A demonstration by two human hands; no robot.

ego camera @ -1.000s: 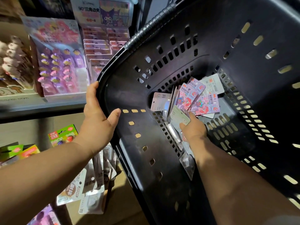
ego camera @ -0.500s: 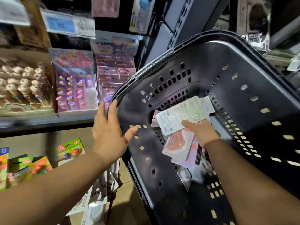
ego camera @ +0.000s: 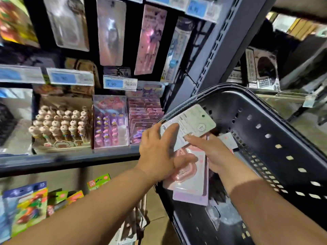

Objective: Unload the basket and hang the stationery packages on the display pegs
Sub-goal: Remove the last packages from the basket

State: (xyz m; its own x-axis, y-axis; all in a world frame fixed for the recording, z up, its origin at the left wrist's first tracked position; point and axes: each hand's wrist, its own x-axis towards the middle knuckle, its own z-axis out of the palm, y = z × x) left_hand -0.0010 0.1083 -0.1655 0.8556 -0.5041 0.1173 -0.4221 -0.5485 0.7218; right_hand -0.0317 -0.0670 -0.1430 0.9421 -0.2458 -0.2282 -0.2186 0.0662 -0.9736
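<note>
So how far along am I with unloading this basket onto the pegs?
Done: can't tell; the hanging packs on the display could be older stock. In hand: your right hand grips a bundle of packs over the basket, your left hand resting on it. Left: hanging that bundle, plus the other packs down in the basket.

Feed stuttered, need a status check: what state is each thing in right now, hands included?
Left hand: fingers flat on the white-backed package.
Right hand: grips the package stack, thumb on top.
White-backed package: top of the held stack.
Pink blister package: in the stack, beneath it.
Basket: tilted, loose packages left inside.
</note>
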